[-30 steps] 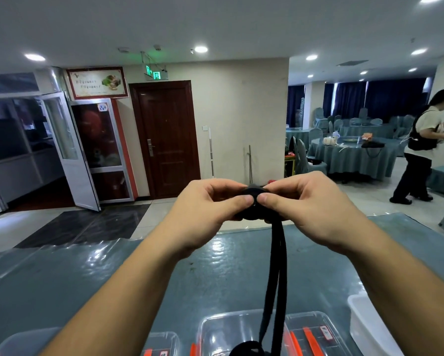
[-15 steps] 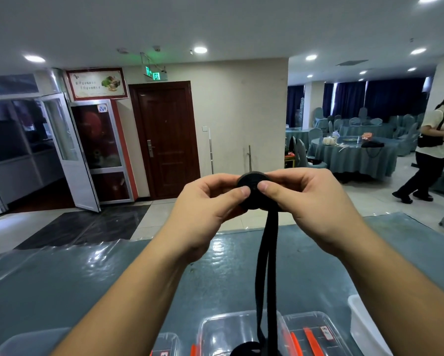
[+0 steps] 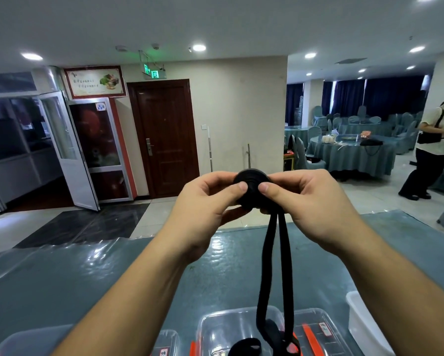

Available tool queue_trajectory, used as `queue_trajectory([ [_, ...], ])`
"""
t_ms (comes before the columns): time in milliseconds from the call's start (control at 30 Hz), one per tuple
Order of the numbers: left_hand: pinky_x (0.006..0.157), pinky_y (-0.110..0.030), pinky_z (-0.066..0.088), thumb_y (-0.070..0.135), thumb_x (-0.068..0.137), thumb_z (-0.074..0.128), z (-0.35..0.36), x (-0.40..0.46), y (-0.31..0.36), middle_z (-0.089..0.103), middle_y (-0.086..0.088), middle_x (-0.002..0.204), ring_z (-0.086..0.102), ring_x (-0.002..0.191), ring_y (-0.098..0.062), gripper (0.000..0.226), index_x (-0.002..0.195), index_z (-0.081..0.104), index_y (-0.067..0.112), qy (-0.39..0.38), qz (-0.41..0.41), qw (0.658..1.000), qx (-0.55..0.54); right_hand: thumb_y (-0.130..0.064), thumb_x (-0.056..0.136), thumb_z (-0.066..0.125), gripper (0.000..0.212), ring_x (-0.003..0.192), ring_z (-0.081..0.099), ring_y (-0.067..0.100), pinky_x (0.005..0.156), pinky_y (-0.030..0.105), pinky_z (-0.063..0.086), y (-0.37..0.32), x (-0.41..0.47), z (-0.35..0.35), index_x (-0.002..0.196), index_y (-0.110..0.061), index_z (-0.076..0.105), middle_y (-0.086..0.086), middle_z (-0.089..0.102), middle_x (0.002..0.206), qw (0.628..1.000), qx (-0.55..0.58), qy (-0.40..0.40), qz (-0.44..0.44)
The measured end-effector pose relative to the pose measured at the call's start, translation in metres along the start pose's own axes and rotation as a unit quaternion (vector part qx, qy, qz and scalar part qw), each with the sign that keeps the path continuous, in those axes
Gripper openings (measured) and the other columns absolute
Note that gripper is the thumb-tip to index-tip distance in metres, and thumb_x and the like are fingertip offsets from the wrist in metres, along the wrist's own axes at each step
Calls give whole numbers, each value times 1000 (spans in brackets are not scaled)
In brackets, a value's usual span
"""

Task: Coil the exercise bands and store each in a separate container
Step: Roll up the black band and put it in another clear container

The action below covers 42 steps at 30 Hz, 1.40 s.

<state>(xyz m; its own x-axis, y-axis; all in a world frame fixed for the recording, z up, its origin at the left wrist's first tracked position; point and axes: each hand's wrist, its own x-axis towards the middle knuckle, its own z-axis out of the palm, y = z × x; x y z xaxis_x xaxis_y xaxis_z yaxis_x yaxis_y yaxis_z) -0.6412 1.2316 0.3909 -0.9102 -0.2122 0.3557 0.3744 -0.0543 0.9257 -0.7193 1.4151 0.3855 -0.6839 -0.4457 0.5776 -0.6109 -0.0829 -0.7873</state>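
Note:
A black exercise band (image 3: pixel 251 183) is partly rolled into a tight round coil held up in front of me, above the table. My left hand (image 3: pixel 208 201) pinches the coil from the left with thumb and fingers. My right hand (image 3: pixel 305 199) grips it from the right, thumb on its face. Two loose black strands hang from the coil down to the clear containers (image 3: pixel 231 327) at the bottom edge, where the band's tail lies in a loop.
A teal table under glossy plastic (image 3: pixel 87 278) spreads below my arms. Clear lidded boxes with orange clips line the near edge, and a white tub (image 3: pixel 359 322) stands at the right. A person (image 3: pixel 434 147) stands far right near round dining tables.
The coil has grown thicker and turned its flat face toward me. The hanging strands have shortened and spread apart. The person at the right has turned and shifted.

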Motion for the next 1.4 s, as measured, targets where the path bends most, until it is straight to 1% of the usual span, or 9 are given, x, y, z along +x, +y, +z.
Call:
queue_trajectory([
  [133,82,-35,64,7,95,71,-3,3,2,80,-15,98,77,91,-25,13,106,78,7,-12,28,996,88,-16,96,74,13,83,80,26,82,39,66,-1,1,-3,103,-21,84,2,83,89,999,-10,-24,19],
  [333,77,-29,62,6,97,67,7,-1,-6,75,-26,107,75,90,-25,14,108,73,0,17,-4,1000,-18,-17,97,73,13,83,80,24,82,41,66,-1,0,2,104,-23,83,1,83,89,999,12,29,6],
  [500,71,-29,57,11,97,70,-1,3,0,80,-11,95,75,85,-21,13,104,80,15,-25,42,989,136,-17,97,72,14,86,79,29,80,37,66,-1,0,-4,103,-22,84,3,83,90,998,-15,-54,16],
  [567,77,-37,60,9,97,70,-1,3,1,80,-12,95,77,88,-28,13,105,80,12,-14,51,993,105,-18,96,74,13,85,80,26,79,35,66,1,-1,0,102,-22,84,4,83,90,999,20,-23,15],
  [700,80,-34,65,4,98,67,3,-2,-4,79,-12,93,77,87,-23,12,106,75,3,5,17,1000,20,-21,96,74,14,87,80,26,83,42,66,6,-1,0,106,-24,84,2,83,92,1000,18,9,2],
  [867,73,-22,59,4,92,73,-8,2,1,78,-21,97,75,83,-20,14,106,78,5,-45,25,989,135,-28,90,72,17,91,80,26,88,38,64,5,-2,-5,102,-31,84,0,83,92,999,-4,-49,14],
  [1033,78,-28,62,0,94,69,0,-1,-3,80,-14,94,78,88,-24,15,107,75,-2,-3,13,1000,0,-19,97,73,13,85,79,31,84,44,66,4,1,1,103,-20,84,5,83,90,999,33,10,22],
  [1200,76,-28,62,0,94,70,-2,-1,0,80,-15,98,79,90,-25,18,111,76,4,-45,5,996,72,-17,97,72,18,85,80,22,79,30,64,2,1,-7,100,-30,84,0,83,89,999,-13,-38,27],
  [1400,81,-36,65,1,95,68,3,0,-6,78,-18,98,77,89,-26,16,110,72,0,0,-10,1000,-1,-18,96,74,12,84,80,28,82,38,66,5,2,-3,102,-20,84,3,83,89,1000,11,14,26],
])
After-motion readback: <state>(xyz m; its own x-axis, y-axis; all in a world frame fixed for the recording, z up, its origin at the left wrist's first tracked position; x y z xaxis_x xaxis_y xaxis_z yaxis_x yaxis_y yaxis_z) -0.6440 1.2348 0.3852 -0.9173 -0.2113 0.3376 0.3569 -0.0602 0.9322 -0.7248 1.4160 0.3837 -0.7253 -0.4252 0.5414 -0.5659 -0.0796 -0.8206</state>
